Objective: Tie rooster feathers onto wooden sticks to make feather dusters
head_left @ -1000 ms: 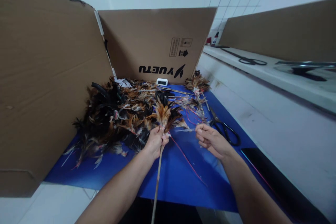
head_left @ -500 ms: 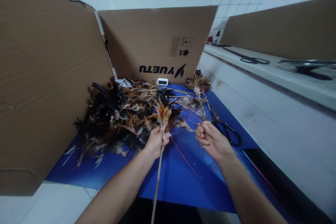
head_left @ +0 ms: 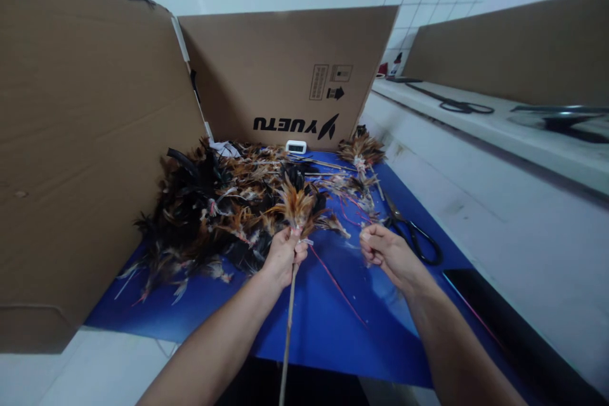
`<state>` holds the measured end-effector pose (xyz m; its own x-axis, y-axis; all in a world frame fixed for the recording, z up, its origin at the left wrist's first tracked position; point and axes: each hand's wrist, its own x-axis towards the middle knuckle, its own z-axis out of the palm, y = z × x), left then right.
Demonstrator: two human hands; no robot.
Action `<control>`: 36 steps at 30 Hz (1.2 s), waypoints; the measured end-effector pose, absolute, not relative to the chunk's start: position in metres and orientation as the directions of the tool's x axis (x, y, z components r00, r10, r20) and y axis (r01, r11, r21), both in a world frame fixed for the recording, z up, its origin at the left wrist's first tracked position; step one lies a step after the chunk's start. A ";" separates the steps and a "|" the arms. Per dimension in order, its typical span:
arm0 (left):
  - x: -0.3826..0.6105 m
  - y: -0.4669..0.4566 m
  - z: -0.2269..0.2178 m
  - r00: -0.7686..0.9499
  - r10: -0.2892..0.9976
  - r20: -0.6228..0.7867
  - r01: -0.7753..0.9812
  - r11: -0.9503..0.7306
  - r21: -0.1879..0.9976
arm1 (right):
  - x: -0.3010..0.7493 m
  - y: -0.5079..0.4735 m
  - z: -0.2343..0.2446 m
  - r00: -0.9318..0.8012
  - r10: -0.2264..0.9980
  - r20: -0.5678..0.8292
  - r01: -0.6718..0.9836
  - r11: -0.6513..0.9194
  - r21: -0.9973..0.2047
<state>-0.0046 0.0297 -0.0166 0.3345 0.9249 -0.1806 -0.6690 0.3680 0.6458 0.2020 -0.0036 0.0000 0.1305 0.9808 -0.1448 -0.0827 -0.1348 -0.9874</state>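
My left hand point(head_left: 285, 255) is closed around a thin wooden stick point(head_left: 288, 330), gripping it just below a tuft of brown and black feathers point(head_left: 295, 203) at its upper end. A red thread point(head_left: 335, 283) trails from beside that hand down across the blue surface. To the right, my right hand point(head_left: 384, 250) is closed in a pinch, apart from the feathers. A fine pale thread runs faintly toward its fingertips; the pinch itself is mostly hidden.
A large heap of loose feathers point(head_left: 190, 228) covers the left of the blue table point(head_left: 342, 355). Black-handled scissors point(head_left: 419, 242) lie beyond my right hand. Cardboard panels point(head_left: 285, 70) stand behind and left. A small white digital display point(head_left: 295, 147) sits at the back, and a feather bundle point(head_left: 361, 149) at the back right.
My right hand has shifted slightly to the right, away from the left. The left hand still holds the stick and feathers in nearly the same place. The view has moved slightly.
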 end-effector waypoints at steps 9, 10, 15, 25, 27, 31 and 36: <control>-0.004 0.026 -0.013 0.315 0.929 -0.193 -0.642 0.358 0.678 | 0.199 -0.001 -0.002 0.346 0.938 -0.033 0.124 -0.080 -0.989; -0.004 0.026 -0.013 0.313 0.930 -0.194 -0.640 0.357 0.681 | 0.199 0.000 -0.002 0.351 0.936 -0.033 0.124 -0.081 -0.989; -0.004 0.026 -0.013 0.332 0.924 -0.188 -0.634 0.366 0.681 | 0.206 0.002 -0.005 0.332 0.942 -0.041 -0.003 -0.042 -0.999; -0.004 0.027 -0.012 0.329 0.930 -0.163 -0.637 0.347 0.688 | 0.206 -0.002 0.009 0.140 0.989 0.051 -0.357 0.099 -0.929; -0.004 0.027 -0.012 0.326 0.931 -0.165 -0.642 0.346 0.684 | 0.203 -0.001 0.011 0.157 0.986 0.050 -0.315 0.098 -0.944; -0.004 0.028 -0.012 0.318 0.931 -0.180 -0.643 0.351 0.681 | 0.197 -0.002 0.009 0.141 0.983 0.122 0.179 0.096 -0.979; -0.003 0.028 -0.014 0.320 0.932 -0.173 -0.650 0.348 0.675 | 0.185 -0.005 0.008 -0.183 0.961 0.205 0.673 0.275 -0.686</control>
